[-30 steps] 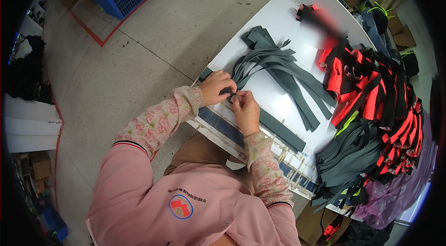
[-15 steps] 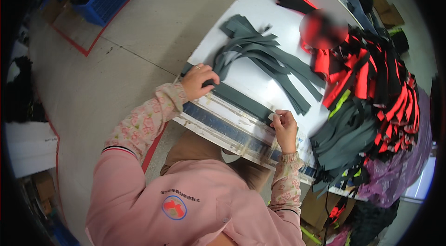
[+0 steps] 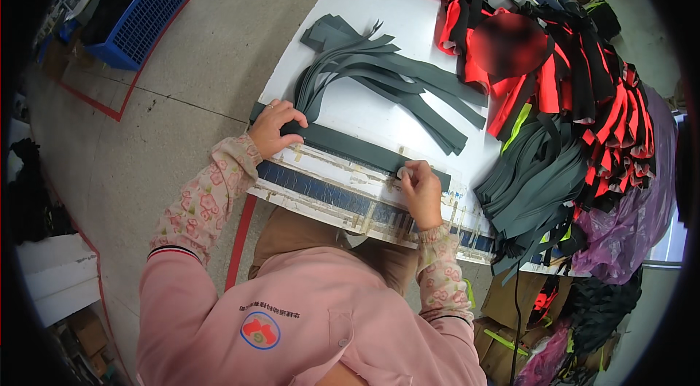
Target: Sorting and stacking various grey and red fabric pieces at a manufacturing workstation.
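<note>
A long dark grey-green fabric strip (image 3: 350, 147) lies flat along the near edge of the white table. My left hand (image 3: 273, 129) rests on its left part, fingers curled with the thumb apart, holding it against the surface. Near the strip's right end, my right hand (image 3: 423, 193) pinches a small whitish piece (image 3: 402, 172), perhaps chalk, against the strip. The strip's end shows just past those fingers. Beyond both hands lies a loose bundle of similar grey-green strips (image 3: 364, 65), fanned toward the right.
Red-and-black strips (image 3: 569, 87) heap up at the right, beside a hanging grey-green pile (image 3: 532, 174) and purple plastic (image 3: 627, 233). Worn tape lines the table's near edge (image 3: 321, 185). A blue basket (image 3: 146, 21) stands on the floor at the far left.
The whole view has shifted, so table and hands sit further left in the picture. The strip's right end now shows beyond my right hand. Both hands keep their holds.
</note>
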`<act>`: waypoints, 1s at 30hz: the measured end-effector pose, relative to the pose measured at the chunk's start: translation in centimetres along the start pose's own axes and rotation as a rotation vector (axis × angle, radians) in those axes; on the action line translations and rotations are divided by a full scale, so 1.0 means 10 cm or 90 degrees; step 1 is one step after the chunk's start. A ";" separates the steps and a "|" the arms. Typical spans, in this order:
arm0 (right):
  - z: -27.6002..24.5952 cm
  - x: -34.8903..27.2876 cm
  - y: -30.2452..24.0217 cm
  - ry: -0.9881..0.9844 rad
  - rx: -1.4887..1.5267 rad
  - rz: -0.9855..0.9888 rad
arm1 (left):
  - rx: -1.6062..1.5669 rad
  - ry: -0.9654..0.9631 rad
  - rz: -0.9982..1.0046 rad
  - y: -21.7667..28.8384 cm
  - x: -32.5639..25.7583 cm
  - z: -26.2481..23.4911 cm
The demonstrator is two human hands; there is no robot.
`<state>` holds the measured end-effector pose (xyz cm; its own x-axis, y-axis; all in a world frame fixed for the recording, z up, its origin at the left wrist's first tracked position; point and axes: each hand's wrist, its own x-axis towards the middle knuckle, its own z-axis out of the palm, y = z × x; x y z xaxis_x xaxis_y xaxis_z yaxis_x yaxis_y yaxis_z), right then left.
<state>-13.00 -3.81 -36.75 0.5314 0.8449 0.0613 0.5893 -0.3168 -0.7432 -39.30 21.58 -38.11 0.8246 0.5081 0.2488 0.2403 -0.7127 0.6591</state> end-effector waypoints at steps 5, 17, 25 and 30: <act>-0.06 0.03 -0.02 -0.052 -0.065 -0.042 | -0.006 0.014 0.010 -0.02 0.00 0.00; 0.08 0.31 -0.58 -0.278 0.182 0.058 | -0.029 0.075 0.059 -0.09 0.00 0.05; 1.00 0.53 -0.92 -0.152 0.223 -0.018 | -0.005 0.073 0.036 -0.08 -0.05 0.09; 1.31 0.54 -0.98 -0.116 0.184 -0.071 | 0.018 0.058 0.042 -0.07 -0.03 0.08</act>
<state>-23.85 9.49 -37.87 0.3408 0.9387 0.0519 0.4272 -0.1054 -0.8980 -39.29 21.51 -39.24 0.7890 0.5007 0.3560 0.2019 -0.7585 0.6196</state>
